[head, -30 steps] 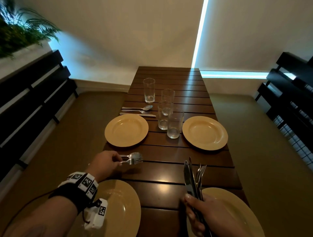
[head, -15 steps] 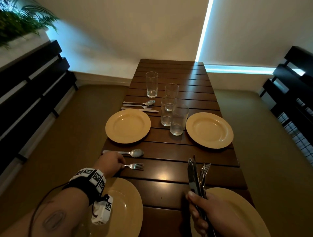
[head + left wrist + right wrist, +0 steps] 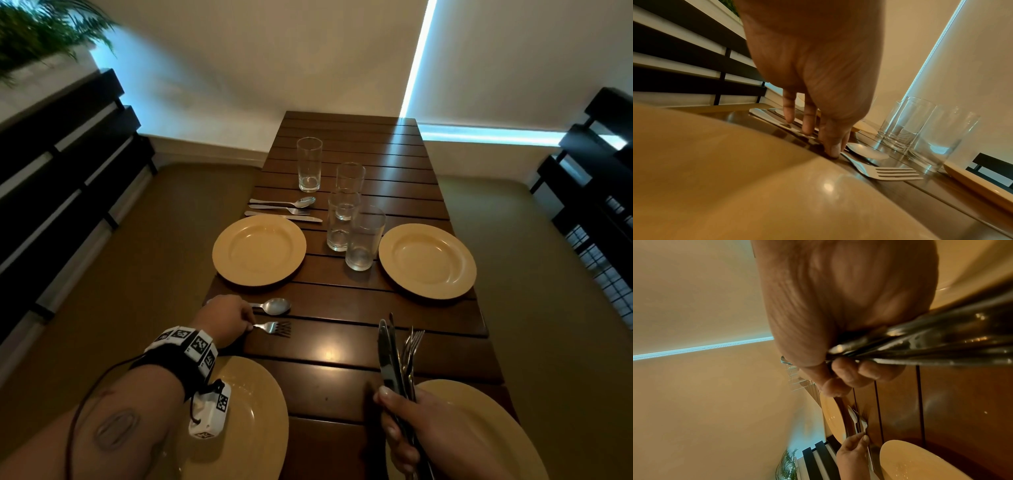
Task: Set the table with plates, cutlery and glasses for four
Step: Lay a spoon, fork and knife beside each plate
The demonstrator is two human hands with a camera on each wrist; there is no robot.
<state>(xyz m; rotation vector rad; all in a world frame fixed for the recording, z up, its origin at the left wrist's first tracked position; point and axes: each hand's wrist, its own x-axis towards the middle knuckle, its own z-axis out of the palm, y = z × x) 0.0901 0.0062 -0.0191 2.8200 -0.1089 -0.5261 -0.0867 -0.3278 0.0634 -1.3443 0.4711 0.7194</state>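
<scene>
Four yellow plates sit on the slatted wooden table (image 3: 342, 349): far left (image 3: 258, 251), far right (image 3: 427, 261), near left (image 3: 246, 421), near right (image 3: 479, 431). Between the two left plates lie a spoon (image 3: 274, 306) and a fork (image 3: 275, 328). My left hand (image 3: 249, 324) pinches the fork's handle with thumb and forefinger (image 3: 831, 149) while the fork (image 3: 890, 173) lies flat on the wood. My right hand (image 3: 390, 418) grips a bundle of knives and forks (image 3: 397, 359) upright over the near right plate. Several glasses (image 3: 364, 238) stand clustered mid-table.
A spoon, fork and knife (image 3: 284, 209) lie beyond the far left plate, with a tall glass (image 3: 309, 164) behind them. Dark slatted chair backs flank the table at left (image 3: 61, 164) and right (image 3: 596, 178). A plant (image 3: 41, 31) stands at the upper left.
My left hand laid the spoon down, then lowered the fork onto the slat just nearer to me. The right hand kept its bundle almost still.
</scene>
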